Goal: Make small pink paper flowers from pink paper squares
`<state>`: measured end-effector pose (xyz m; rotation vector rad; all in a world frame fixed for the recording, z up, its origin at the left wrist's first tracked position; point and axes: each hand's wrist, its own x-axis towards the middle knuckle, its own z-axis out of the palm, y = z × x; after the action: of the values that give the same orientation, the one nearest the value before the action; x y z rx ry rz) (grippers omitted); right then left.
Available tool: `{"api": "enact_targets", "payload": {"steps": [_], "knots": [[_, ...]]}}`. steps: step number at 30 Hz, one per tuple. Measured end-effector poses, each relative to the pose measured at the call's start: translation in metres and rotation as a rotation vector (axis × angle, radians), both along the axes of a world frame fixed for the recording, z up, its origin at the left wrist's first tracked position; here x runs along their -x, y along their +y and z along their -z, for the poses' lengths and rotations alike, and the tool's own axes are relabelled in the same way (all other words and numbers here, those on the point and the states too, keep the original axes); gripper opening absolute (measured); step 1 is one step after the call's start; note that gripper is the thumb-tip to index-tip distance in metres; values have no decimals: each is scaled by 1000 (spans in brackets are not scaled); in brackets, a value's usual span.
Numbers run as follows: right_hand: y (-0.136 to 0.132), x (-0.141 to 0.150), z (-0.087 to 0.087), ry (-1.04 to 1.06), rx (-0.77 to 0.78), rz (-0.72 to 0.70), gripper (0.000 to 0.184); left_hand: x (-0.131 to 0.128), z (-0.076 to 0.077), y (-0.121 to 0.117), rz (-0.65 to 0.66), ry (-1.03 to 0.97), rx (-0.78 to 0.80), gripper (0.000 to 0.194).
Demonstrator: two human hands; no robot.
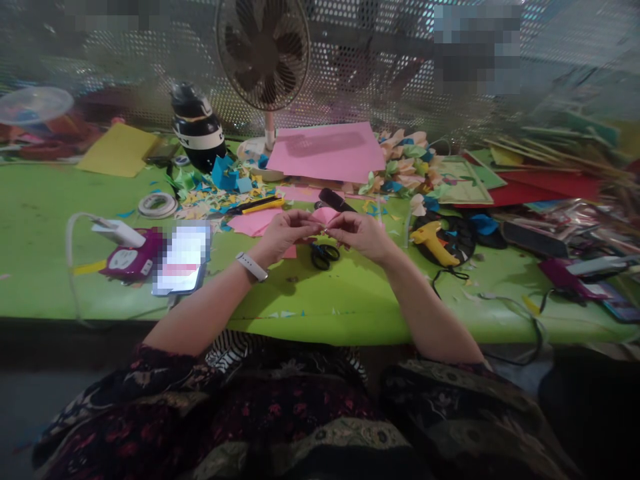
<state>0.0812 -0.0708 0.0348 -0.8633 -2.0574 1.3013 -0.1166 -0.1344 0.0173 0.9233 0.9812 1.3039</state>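
Between my two hands is a small folded piece of pink paper (325,215), raised a little above the green table. My left hand (283,233), with a white band at the wrist, pinches the paper's left side. From the right, my right hand (361,235) pinches the same piece, and the fingertips of both hands nearly meet. Black-handled scissors (324,256) lie on the table just below the hands. Pink paper pieces (255,221) rest beside my left hand, near a yellow-and-black cutter (257,205). The paper's lower edge is partly hidden by my fingers.
A yellow glue gun (434,243) lies on a round black tray to the right. Left are a lit phone (183,259), a purple power socket (133,257) and a tape roll (157,205). Behind stand a black bottle (199,130), a fan (263,53) and pink sheets (327,150).
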Motion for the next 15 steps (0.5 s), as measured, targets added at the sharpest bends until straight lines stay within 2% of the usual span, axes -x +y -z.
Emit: {"api": "enact_targets", "payload": {"steps": [9, 12, 15], "knots": [[-2, 1, 2, -10, 4, 18, 39, -1, 1, 0, -10, -23, 19, 29], [-5, 3, 2, -19, -74, 55, 39, 0, -1, 0, -30, -63, 36, 29], [-9, 5, 6, -27, -227, 115, 38, 0, -2, 0, -42, -85, 40, 30]]}}
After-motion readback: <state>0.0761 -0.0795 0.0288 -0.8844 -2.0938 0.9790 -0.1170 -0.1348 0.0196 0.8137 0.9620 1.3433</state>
